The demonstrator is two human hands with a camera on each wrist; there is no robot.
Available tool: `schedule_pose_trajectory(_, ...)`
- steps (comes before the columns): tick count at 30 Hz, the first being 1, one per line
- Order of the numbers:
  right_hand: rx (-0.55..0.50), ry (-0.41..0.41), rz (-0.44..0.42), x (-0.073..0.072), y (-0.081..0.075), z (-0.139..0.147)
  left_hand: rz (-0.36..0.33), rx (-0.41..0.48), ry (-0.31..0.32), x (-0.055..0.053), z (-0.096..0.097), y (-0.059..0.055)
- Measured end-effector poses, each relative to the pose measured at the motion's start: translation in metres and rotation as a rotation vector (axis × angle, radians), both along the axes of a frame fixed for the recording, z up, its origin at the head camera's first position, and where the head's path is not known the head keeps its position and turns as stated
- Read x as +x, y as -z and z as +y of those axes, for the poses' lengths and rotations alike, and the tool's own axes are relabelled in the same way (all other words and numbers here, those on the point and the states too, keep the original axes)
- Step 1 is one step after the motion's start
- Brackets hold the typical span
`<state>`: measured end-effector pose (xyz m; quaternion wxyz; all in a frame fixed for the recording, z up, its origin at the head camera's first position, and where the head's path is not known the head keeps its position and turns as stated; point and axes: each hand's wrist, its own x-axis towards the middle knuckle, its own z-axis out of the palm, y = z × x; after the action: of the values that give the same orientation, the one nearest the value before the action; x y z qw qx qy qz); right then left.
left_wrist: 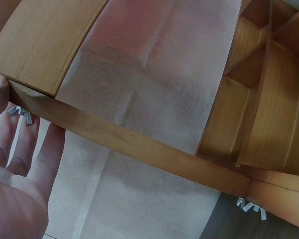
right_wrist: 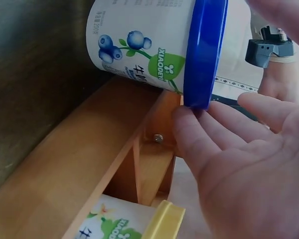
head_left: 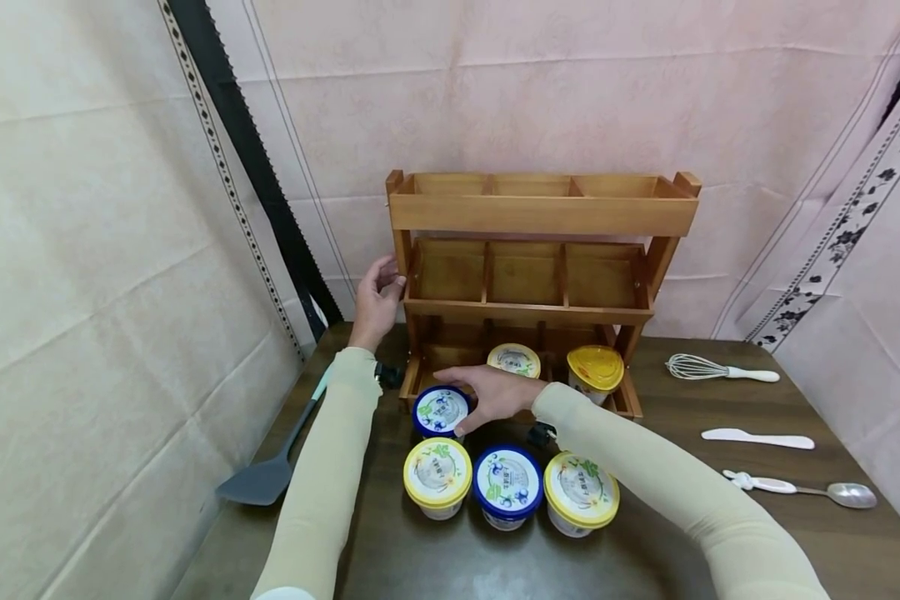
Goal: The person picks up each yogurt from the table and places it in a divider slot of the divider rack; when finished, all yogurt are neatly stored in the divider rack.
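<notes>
My left hand (head_left: pixel 377 302) grips the left upright of a three-tier wooden shelf (head_left: pixel 525 314), thumb on one side and fingers behind. The post (left_wrist: pixel 134 144) slants across the left wrist view. My right hand (head_left: pixel 498 392) holds a blueberry yogurt cup (head_left: pixel 441 411) by its blue lid (right_wrist: pixel 205 52), at the front left of the bottom tier. Inside that tier are a yellow-lidded cup (head_left: pixel 513 360) in the middle and another yellow-lidded cup (head_left: pixel 595 368), tilted, at the right.
Before the shelf stand a yellow-lidded cup (head_left: pixel 437 475), a blue-lidded cup (head_left: pixel 507 483) and a further yellow-lidded cup (head_left: pixel 581 492). A spatula (head_left: pixel 262 479) lies at the left; a whisk (head_left: pixel 697 367), a white knife (head_left: pixel 757 438) and a spoon (head_left: pixel 849 496) lie at the right. Curtains hang behind.
</notes>
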<state>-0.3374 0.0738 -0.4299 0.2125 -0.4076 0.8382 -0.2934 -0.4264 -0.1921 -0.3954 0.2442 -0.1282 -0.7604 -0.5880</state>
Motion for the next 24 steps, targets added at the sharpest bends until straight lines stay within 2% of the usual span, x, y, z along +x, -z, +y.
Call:
schedule_pose_trajectory(8, 0.053, 0.016, 0.029, 0.0002, 0.0072, -0.0011, -0.004, -0.008, -0.011, 0.0006, -0.0002, 0.0014)
schedule_pose_trajectory(24, 0.030, 0.070, 0.101, -0.0012, 0.0071, 0.0004, 0.035, -0.010, -0.015, -0.0016, 0.0006, 0.0025)
